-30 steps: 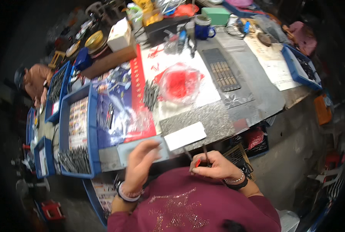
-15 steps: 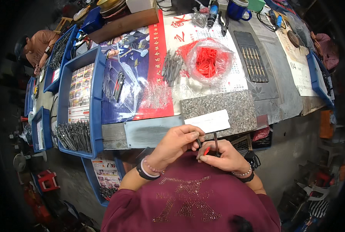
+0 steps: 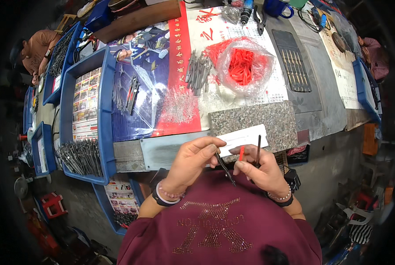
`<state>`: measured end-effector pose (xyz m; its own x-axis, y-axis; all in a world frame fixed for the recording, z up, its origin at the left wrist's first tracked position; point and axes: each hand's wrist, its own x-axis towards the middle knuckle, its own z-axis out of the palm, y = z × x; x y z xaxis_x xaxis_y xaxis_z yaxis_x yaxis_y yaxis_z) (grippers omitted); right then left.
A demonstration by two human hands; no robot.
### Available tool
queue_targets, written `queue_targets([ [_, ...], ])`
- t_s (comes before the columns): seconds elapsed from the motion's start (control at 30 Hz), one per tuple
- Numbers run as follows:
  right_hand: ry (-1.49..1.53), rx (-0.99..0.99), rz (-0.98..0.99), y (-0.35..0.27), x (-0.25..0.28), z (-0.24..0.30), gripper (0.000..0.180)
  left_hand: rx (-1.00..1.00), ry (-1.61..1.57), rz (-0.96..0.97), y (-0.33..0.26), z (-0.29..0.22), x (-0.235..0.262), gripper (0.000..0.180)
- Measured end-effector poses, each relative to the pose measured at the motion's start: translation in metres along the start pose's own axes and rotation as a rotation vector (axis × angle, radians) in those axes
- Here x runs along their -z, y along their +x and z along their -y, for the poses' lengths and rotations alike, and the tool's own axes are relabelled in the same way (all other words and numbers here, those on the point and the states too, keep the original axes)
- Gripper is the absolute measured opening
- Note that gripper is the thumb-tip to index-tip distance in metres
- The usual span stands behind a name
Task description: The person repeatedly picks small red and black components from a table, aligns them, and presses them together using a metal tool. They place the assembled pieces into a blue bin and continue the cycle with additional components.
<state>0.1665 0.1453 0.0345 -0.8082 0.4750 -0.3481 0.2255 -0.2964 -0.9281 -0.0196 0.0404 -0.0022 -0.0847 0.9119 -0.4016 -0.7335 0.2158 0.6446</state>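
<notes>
My left hand (image 3: 192,162) pinches the top of a thin dark metal tool (image 3: 224,167) whose tip slants down toward my chest. My right hand (image 3: 260,169) holds a second dark tool arm (image 3: 258,149) upright and a small red sleeve (image 3: 241,153) between thumb and fingers. Both hands meet just below the table's front edge, under a white strip (image 3: 244,138) lying on a speckled stone slab (image 3: 255,122). Farther up lie a pile of grey metal tools (image 3: 197,70) and a clear bag of red sleeves (image 3: 243,65).
A blue tray (image 3: 101,115) on the left holds several dark metal tools (image 3: 80,156); more blue bins (image 3: 41,147) sit beyond. A black ribbed mat (image 3: 293,66) lies on the right. Another person (image 3: 33,49) sits at the far left. A blue mug (image 3: 276,7) stands at the top.
My view has tilted down and closer to the table. My left hand came in from the table edge to meet my right hand, and now grips the dark tool beside the red sleeve.
</notes>
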Motion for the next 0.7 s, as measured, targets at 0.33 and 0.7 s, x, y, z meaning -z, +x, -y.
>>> queue_targets([
  [0.33,-0.052,0.103,-0.068,0.0,-0.009,-0.01,0.021,0.036,0.007,0.017,-0.003,0.005,-0.009,0.027],
  [0.7,-0.163,0.183,-0.195,-0.011,-0.016,-0.008,0.013,-0.003,-0.015,-0.017,-0.008,0.008,-0.015,0.026],
])
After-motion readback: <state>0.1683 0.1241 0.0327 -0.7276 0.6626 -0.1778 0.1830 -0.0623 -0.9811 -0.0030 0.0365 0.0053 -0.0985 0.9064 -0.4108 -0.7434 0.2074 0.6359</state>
